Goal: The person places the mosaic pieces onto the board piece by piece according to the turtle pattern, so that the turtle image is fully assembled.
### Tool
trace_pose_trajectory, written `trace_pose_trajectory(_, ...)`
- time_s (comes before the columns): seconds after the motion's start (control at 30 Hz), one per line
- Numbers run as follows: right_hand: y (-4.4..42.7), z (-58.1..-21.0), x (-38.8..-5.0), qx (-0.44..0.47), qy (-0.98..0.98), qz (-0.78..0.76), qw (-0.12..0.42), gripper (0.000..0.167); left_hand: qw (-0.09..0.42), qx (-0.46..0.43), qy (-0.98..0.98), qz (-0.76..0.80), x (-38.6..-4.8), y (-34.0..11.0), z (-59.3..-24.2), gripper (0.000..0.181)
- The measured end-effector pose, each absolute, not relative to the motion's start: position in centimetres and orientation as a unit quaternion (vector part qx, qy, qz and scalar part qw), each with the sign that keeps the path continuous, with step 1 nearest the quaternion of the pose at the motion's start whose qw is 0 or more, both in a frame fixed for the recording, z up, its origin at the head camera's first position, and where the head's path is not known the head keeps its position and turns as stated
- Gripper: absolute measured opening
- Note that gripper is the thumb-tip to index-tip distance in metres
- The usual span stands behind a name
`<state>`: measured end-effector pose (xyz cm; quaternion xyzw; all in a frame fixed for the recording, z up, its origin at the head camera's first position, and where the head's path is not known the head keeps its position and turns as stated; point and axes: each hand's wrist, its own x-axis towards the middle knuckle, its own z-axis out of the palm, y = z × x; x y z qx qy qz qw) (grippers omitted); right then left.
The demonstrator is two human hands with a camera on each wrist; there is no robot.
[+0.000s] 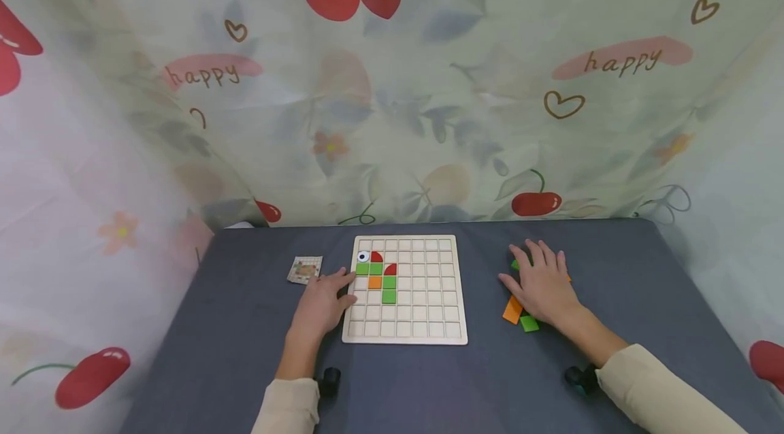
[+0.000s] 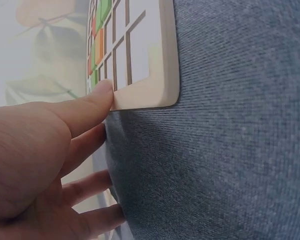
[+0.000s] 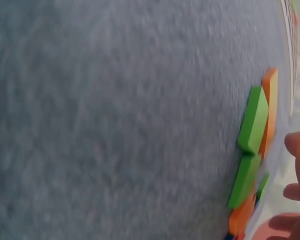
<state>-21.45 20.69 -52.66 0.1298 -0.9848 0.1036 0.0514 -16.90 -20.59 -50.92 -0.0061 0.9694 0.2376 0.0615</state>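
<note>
A pale wooden grid board point(image 1: 429, 338) lies flat on the table. Square green tiles, an orange tile point(image 1: 375, 282), red rounded tiles and a white eye tile point(image 1: 363, 256) fill some cells at its upper left. My left hand point(image 1: 321, 305) lies at the board's left edge, its thumb on the rim in the left wrist view, the other fingers extended. On the right, my right hand point(image 1: 542, 284) hovers over a loose pile of tiles with fingers spread, and nothing is seen gripped in it. Orange tiles point(image 1: 512, 310) and green tiles point(image 3: 253, 120) show from under it; the rest are hidden.
A small picture card point(image 1: 304, 270) lies left of the board, close to the left fingertips. Dark grey cloth covers the table point(image 1: 404, 386). Behind it hangs a printed curtain point(image 1: 404, 148), with more printed cloth on both sides.
</note>
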Motion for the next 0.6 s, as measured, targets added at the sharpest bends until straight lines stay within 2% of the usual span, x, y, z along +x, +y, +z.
trace_pose_trajectory(0.3, 22.4, -52.3, -21.9, 0.135, -0.981, 0.117, 0.071, 0.052, 0.055, -0.004, 0.970, 0.238, -16.8, -20.5, -50.9, 0.055)
trace_pose_trajectory(0.6, 22.6, -52.6, -21.9, 0.153, -0.977, 0.124, 0.088, 0.028, 0.060, -0.004, 0.970, 0.235, -16.6, -20.4, -50.8, 0.055)
